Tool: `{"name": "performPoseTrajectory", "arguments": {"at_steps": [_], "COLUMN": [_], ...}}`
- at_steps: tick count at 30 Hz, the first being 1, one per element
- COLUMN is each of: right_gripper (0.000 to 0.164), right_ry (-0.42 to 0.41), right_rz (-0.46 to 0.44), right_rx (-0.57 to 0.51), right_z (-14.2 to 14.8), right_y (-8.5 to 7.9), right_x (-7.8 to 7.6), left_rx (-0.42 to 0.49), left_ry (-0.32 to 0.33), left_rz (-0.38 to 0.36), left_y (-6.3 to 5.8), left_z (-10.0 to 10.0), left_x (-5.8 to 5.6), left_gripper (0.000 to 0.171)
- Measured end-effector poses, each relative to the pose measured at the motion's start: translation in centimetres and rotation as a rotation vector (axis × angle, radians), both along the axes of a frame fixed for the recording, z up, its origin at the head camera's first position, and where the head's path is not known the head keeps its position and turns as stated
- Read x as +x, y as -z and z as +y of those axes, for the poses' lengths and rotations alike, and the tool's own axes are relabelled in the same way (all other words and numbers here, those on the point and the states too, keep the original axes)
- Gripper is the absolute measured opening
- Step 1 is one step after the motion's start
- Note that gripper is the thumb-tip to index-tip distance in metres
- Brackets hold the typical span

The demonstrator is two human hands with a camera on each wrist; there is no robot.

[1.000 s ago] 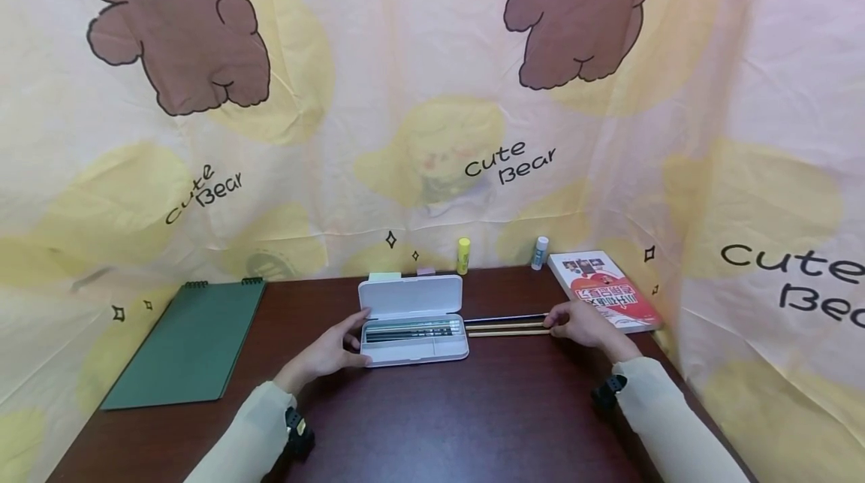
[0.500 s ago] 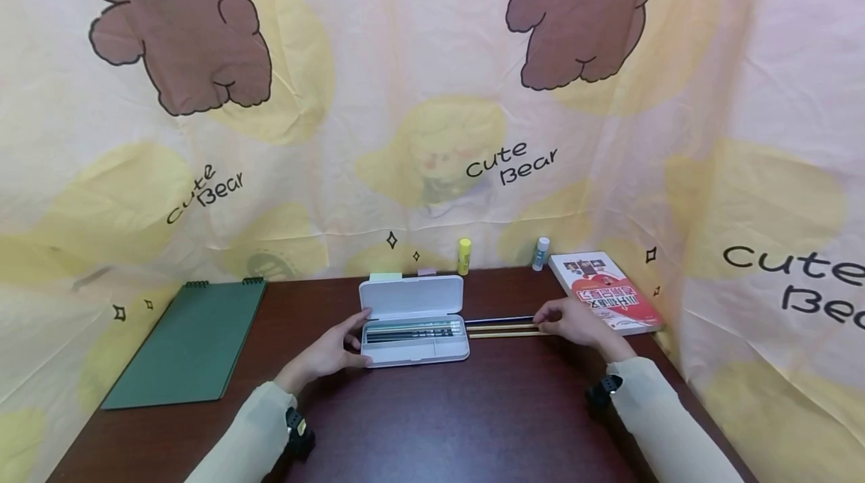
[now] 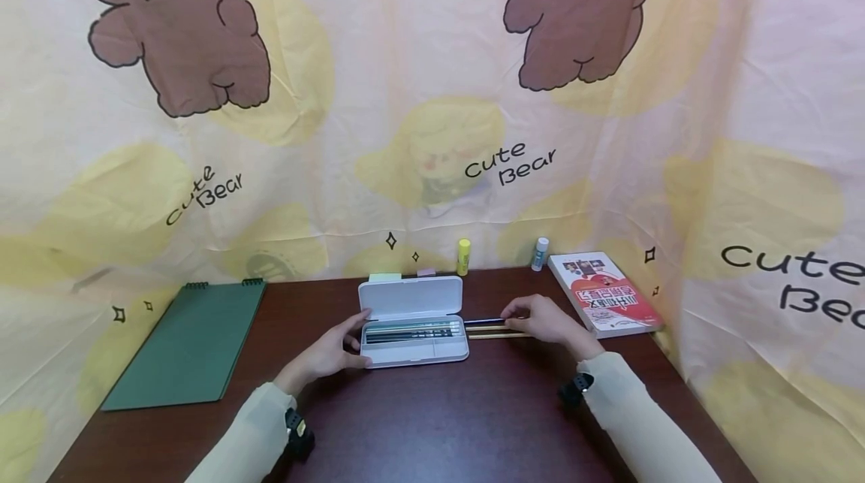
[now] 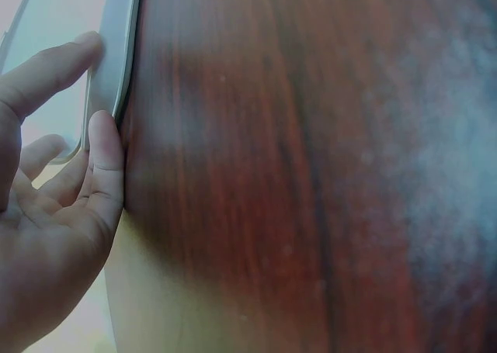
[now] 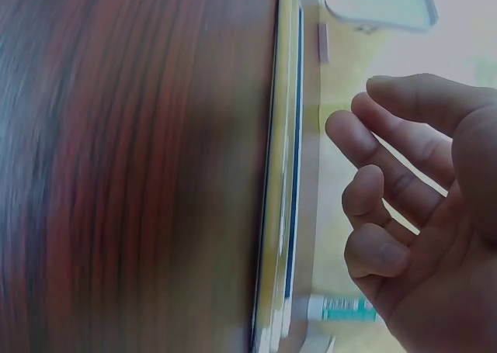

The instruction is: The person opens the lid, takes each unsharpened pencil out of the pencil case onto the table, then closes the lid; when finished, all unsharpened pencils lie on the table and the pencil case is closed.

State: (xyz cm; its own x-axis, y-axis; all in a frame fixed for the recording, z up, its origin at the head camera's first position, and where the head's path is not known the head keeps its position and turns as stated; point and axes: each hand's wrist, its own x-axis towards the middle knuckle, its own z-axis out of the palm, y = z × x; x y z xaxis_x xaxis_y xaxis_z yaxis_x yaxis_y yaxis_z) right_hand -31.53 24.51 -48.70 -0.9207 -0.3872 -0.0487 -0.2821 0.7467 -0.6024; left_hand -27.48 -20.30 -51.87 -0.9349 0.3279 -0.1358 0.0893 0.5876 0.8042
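Your left hand (image 3: 327, 348) holds the left end of the opened pencil case (image 3: 399, 356), probably to steady it. Right of this case, your right hand (image 3: 549, 319), loosely bent and gripping nothing, is by the long sticks (image 5: 272, 174). Behind the case stands a yellow tube (image 3: 462, 258).

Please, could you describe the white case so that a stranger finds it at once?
On the brown table, find the left hand. It grips the case by one end. Unlike the green pad and the book, it has a raised lid and pencils inside.

Notepad (image 3: 185, 344), case (image 3: 399, 354), book (image 3: 608, 295) on table (image 3: 439, 423)
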Motion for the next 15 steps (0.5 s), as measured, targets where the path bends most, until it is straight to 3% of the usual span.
{"name": "performPoseTrajectory", "arguments": {"at_steps": [15], "right_gripper": [0.015], "right_ry": [-0.106], "right_rz": [0.040], "right_rx": [-0.010], "right_z": [-6.9], "right_y": [0.4], "right_x": [0.0], "left_rx": [0.008], "left_ry": [-0.006], "left_rz": [-0.005], "left_y": [0.0], "left_z": [0.0], "left_x": [0.0], "left_gripper": [0.096]}}
